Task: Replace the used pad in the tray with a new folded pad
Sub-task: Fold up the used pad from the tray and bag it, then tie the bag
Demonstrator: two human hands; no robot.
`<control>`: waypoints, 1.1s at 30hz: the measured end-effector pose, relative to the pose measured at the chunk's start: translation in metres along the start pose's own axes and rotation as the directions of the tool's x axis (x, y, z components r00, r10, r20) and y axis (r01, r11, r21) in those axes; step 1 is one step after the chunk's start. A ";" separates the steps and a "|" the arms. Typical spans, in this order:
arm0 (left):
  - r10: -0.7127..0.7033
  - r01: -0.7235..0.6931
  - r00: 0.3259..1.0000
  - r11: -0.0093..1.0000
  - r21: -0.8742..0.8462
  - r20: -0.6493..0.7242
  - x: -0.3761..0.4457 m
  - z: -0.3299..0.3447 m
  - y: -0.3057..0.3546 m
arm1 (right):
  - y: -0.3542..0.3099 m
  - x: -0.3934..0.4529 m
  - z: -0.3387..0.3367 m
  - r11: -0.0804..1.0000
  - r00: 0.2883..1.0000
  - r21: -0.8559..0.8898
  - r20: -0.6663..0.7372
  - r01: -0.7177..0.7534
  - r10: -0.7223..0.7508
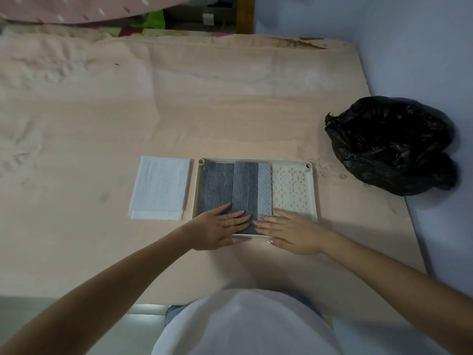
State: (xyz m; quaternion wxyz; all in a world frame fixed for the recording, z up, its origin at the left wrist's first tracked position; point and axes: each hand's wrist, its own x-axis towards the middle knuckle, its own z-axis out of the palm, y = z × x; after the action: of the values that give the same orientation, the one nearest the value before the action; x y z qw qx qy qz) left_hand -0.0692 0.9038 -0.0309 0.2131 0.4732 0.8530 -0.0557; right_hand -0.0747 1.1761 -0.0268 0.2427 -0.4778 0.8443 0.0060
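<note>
A cream tray with a perforated floor lies on the peach sheet. A dark grey used pad covers its left and middle part, with one flap folded over so a paler patterned strip shows. My left hand rests flat on the pad's near edge, fingers straight and pointing right. My right hand lies flat beside it at the tray's near rim, fingertips touching the pad's folded edge. A white folded pad lies on the sheet just left of the tray.
A crumpled black plastic bag sits at the bed's right edge, right of the tray. The peach bed sheet stretches far behind and to the left. A blue wall bounds the right side.
</note>
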 end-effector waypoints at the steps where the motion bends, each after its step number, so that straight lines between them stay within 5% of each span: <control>1: 0.011 -0.011 1.000 0.999 0.030 0.003 -0.002 0.001 -0.003 | 0.002 0.000 -0.002 1.000 1.000 -0.004 0.006 0.016 -0.016; 6: 0.002 0.001 0.999 0.996 0.088 -0.039 -0.013 0.007 -0.007 | 0.005 -0.008 -0.004 1.000 1.000 0.030 0.017 0.007 -0.007; 10: -0.061 0.042 0.987 0.991 -0.128 -0.150 -0.026 0.003 0.004 | -0.007 -0.009 -0.003 0.964 0.988 0.242 -0.069 -0.115 0.135; 13: -0.359 0.213 0.859 0.899 -0.382 -0.366 -0.032 -0.006 0.009 | -0.030 0.012 -0.014 0.911 0.897 0.371 -0.319 -0.180 0.306; 16: -0.712 0.520 0.662 0.661 -0.542 -0.233 -0.029 -0.023 -0.006 | -0.061 0.049 -0.033 0.877 0.842 0.387 -0.336 -0.286 0.423; 19: -0.835 0.635 0.545 0.470 -0.613 -0.075 -0.021 -0.041 -0.032 | -0.088 0.091 -0.055 0.863 0.850 0.331 -0.240 -0.383 0.469; 25: -0.839 0.746 0.541 0.446 -0.494 0.059 0.001 -0.062 -0.055 | -0.123 0.144 -0.072 0.877 0.871 0.048 -0.101 -0.477 0.480; 31: -0.864 0.801 0.494 0.409 -0.437 0.095 0.016 -0.061 -0.054 | -0.131 0.150 -0.074 0.793 0.806 0.286 -0.101 -0.538 0.584; 33: -0.869 0.803 0.484 0.395 -0.447 0.102 0.020 -0.059 -0.054 | -0.136 0.150 -0.077 0.620 0.761 0.566 0.021 -0.543 0.648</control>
State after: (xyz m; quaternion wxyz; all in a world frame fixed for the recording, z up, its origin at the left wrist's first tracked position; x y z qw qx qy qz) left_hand -0.1417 0.9074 0.0087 0.1921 -0.0787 0.9755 0.0726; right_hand -0.0590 0.9633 0.0090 0.2714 -0.0790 0.9389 -0.1963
